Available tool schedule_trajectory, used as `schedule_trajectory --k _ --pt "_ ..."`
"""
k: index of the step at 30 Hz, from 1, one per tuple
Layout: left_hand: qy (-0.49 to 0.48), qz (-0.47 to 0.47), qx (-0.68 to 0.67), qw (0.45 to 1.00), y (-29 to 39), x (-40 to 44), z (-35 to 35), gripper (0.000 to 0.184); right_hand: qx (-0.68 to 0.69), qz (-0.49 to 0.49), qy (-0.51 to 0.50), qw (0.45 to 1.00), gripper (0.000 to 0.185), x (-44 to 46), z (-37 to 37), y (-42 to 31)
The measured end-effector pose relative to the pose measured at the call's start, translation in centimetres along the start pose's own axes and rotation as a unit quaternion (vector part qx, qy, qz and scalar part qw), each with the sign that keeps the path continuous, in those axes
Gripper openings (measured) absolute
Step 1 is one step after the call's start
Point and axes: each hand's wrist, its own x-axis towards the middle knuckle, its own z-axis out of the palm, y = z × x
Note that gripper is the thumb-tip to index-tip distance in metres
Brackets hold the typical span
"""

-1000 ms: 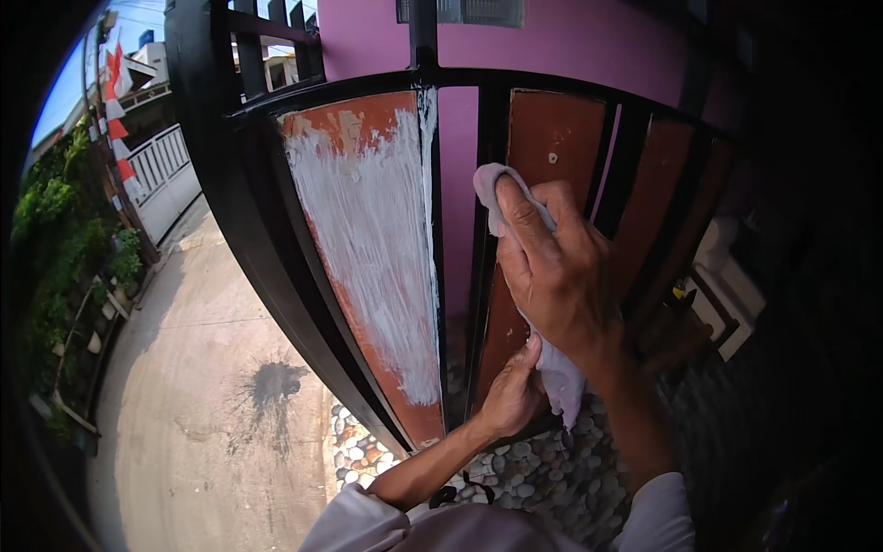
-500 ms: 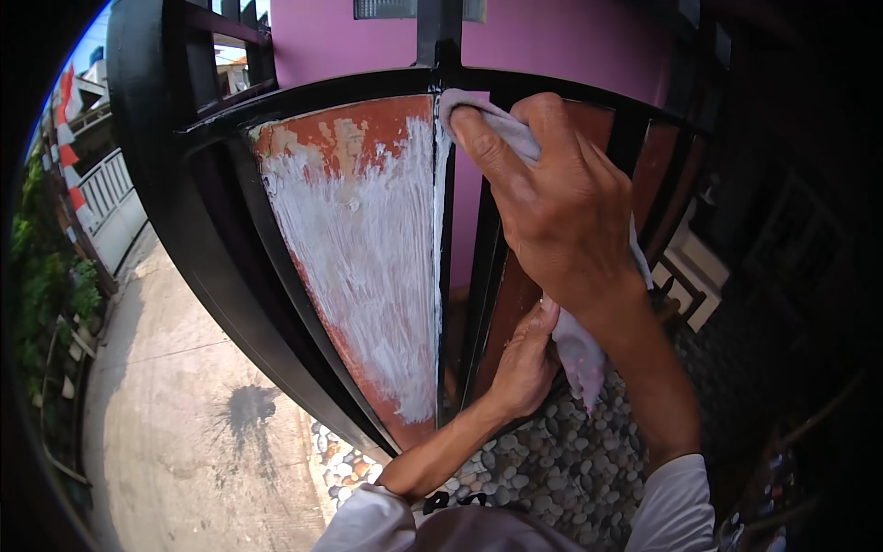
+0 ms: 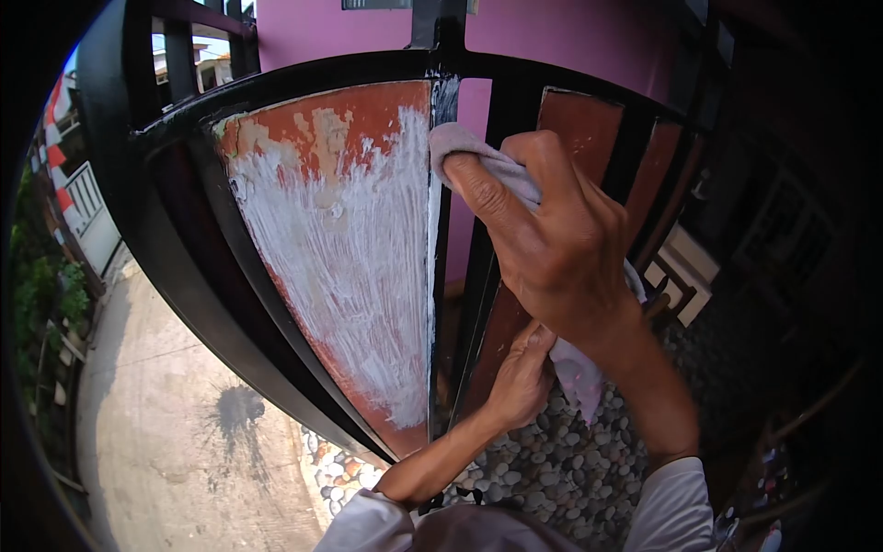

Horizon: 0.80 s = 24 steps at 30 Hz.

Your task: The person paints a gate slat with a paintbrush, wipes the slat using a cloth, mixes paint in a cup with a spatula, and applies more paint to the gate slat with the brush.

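My right hand (image 3: 566, 244) is closed round a pale lilac rag (image 3: 478, 156), with part of it wrapped over the index finger. That fingertip presses the rag against the black metal upright beside a reddish-brown panel (image 3: 303, 106). White paint (image 3: 340, 239) covers most of the panel in streaks and smears onto the upright. The rag's loose end hangs below my right wrist. Lower down, my left hand (image 3: 524, 382) is closed with the thumb uppermost, next to the hanging rag. My right hand and the rag hide its fingers, so what it grips cannot be made out.
The panel sits in a black metal gate frame (image 3: 322, 69), with more reddish-brown panels (image 3: 579, 129) to the right. A pink wall (image 3: 359, 37) stands behind. Pebbled ground (image 3: 552, 460) lies below, and a concrete path (image 3: 166, 442) with a dark splatter (image 3: 241, 409) runs at left.
My right hand has slid the rag a little way down the black upright, uncovering white smears above it. The view has shifted slightly. My left hand stays about where it was.
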Motion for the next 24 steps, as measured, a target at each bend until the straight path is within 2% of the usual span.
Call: schedule_trajectory --k 3,5,15,18,20,24 --pt "-0.024 -0.020 -0.047 0.998 -0.8 -0.3 -0.9 0.042 0.027 0.009 -0.006 1.000 0.040 -0.9 0.3 -0.1" --pt "0.043 -0.012 -0.030 0.999 -0.5 -0.5 0.4 0.040 0.047 0.007 0.002 0.999 0.040 -1.3 0.5 -0.1" --pt "0.055 -0.017 -0.053 0.997 -1.5 -1.7 0.0 0.038 0.051 0.009 -0.050 0.997 0.040 -2.8 -0.3 -1.0" --pt "0.071 -0.022 -0.061 0.995 -1.6 -2.1 0.3 0.036 0.059 0.020 -0.071 0.996 0.041 -3.3 -0.4 -1.3" --pt "0.126 -0.017 -0.020 0.992 -2.1 -2.4 0.0 0.034 0.070 0.022 -0.083 0.994 0.040 -3.6 -0.5 -1.5" --pt "0.144 -0.021 -0.028 0.989 -2.3 -3.2 0.0 0.031 0.078 0.019 -0.098 0.992 0.041 -4.6 -0.5 -1.9"
